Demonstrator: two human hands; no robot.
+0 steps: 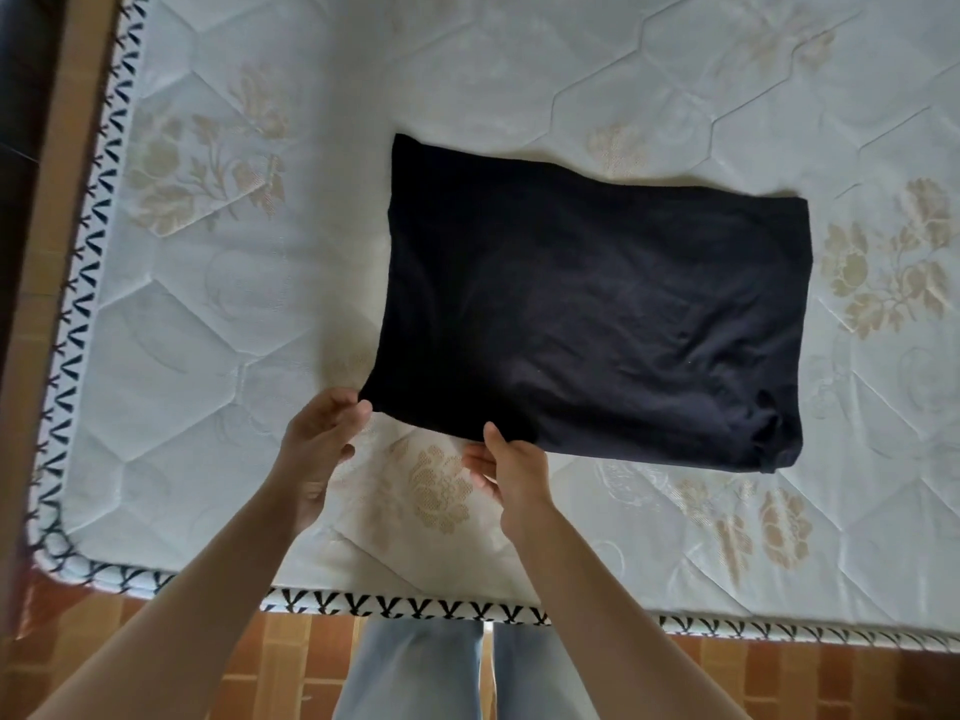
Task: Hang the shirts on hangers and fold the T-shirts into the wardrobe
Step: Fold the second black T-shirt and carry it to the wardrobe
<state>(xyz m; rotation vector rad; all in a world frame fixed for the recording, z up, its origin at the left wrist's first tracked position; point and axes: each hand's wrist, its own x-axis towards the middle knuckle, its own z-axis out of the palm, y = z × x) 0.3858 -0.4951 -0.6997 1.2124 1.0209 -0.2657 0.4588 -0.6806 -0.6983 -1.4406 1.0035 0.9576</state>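
Observation:
A black T-shirt (597, 304), folded into a rectangle, lies flat on the white quilted mattress (234, 330). My left hand (317, 449) pinches the T-shirt's near left corner, which is lifted slightly off the mattress. My right hand (511, 472) holds the near edge a little further right, thumb on top of the cloth and fingers under it. The rest of the T-shirt rests on the mattress. No hanger or wardrobe is in view.
The mattress has a black-and-white patterned border (405, 610) along its near and left edges. A wooden bed frame (47, 252) runs down the left. Orange floor tiles (779, 678) and my legs in light jeans (415, 672) are below the near edge.

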